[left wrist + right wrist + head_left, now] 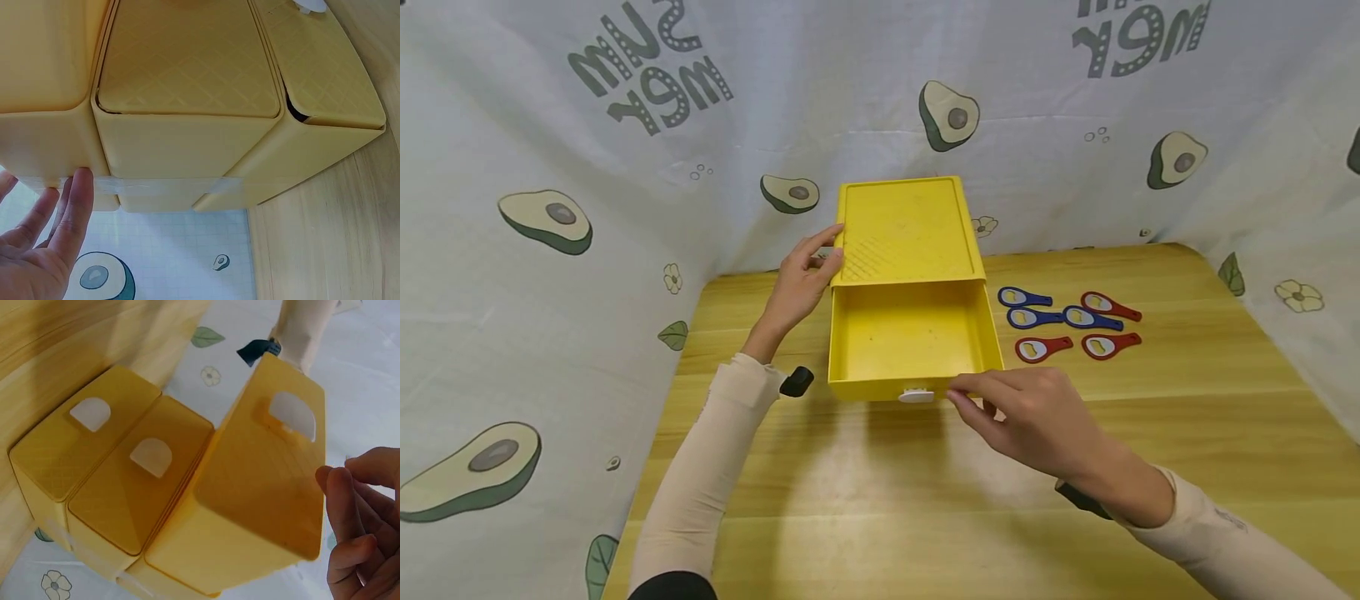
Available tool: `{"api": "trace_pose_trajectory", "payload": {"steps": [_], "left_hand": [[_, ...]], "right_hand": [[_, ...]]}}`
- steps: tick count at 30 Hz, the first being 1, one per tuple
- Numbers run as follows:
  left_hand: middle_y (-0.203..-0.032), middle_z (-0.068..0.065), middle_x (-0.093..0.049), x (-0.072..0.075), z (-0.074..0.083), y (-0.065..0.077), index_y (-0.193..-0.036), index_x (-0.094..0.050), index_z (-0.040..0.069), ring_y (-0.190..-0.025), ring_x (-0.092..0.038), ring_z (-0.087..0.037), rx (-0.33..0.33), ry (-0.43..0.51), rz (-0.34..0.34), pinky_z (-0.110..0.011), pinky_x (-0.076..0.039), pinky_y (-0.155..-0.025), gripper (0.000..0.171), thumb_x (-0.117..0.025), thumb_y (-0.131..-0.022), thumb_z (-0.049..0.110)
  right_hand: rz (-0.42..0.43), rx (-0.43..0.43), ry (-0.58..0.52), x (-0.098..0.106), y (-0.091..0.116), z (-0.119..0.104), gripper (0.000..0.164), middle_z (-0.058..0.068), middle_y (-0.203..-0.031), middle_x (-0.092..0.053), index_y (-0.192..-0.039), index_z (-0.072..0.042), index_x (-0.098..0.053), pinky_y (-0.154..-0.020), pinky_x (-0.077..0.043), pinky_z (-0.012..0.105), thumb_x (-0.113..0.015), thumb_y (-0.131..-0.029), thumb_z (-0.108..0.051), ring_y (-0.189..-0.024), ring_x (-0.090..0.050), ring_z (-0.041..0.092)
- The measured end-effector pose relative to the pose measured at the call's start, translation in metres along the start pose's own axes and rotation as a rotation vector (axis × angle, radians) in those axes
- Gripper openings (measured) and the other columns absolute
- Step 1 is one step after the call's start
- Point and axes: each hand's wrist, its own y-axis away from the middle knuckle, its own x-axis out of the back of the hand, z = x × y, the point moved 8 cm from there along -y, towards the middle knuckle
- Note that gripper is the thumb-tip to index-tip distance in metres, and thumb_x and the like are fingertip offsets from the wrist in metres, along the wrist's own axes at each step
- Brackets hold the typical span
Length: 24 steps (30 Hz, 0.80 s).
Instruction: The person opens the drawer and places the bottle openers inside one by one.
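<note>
One yellow drawer (910,342) juts out, its white handle (916,397) half-round.

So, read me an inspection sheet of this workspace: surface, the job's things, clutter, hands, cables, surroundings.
Surface: wood-grain table, glare on its near part.
Job's things: yellow three-drawer unit; top drawer pulled open, nothing seen inside; lower two drawers shut or nearly so; clear tape along the side.
Clutter: six loose paddle-shaped pieces, three blue, three red, right of the unit.
Hands: left hand touches the unit's left side; right hand is at the top drawer's front edge, grip unclear.
Cables: nothing seen.
Surroundings: avocado-print cloth behind and at both sides.
</note>
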Motion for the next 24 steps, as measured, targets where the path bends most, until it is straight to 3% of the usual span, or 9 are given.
{"api": "trace_pose_trajectory", "payload": {"steps": [6,13,19,24], "left_hand": [[-0.141,-0.020,-0.050,0.000,-0.002,0.000,-0.151,-0.047,0.011,-0.109,-0.060,-0.037,0.006,0.009,-0.005,-0.031,-0.048,-0.077,0.048,-0.051,-0.104,0.021],[-0.140,-0.020,-0.050,-0.001,0.000,0.002,-0.150,-0.047,0.010,-0.106,-0.059,-0.037,0.002,-0.002,0.004,-0.029,-0.047,-0.074,0.048,-0.051,-0.104,0.020],[-0.141,-0.020,-0.050,-0.001,0.000,0.000,-0.151,-0.047,0.010,-0.105,-0.060,-0.036,-0.013,-0.001,0.003,-0.030,-0.047,-0.075,0.047,-0.050,-0.105,0.021],[-0.140,-0.020,-0.050,0.000,-0.001,0.000,-0.150,-0.047,0.011,-0.105,-0.060,-0.035,-0.006,-0.001,0.003,-0.030,-0.048,-0.076,0.047,-0.051,-0.104,0.021]], "right_hand": [[0.031,-0.045,-0.062,0.016,0.002,0.013,0.041,-0.004,-0.070,-0.071,-0.090,-0.008,-0.074,-0.045,-0.036,0.013,-0.051,-0.103,-0.040,-0.051,-0.057,0.006],[0.061,-0.084,0.014,0.039,0.004,0.038,0.046,-0.003,-0.074,-0.073,-0.094,-0.008,-0.076,-0.045,-0.029,0.010,-0.052,-0.102,-0.047,-0.052,-0.056,0.004],[0.038,-0.110,0.046,0.039,0.013,0.054,0.047,-0.003,-0.073,-0.072,-0.093,-0.010,-0.076,-0.046,-0.031,0.012,-0.052,-0.102,-0.049,-0.051,-0.051,0.002],[-0.024,-0.176,0.009,0.035,0.017,0.073,0.048,-0.003,-0.076,-0.074,-0.100,-0.009,-0.076,-0.051,-0.040,0.013,-0.052,-0.100,-0.051,-0.056,-0.058,0.004]]}}
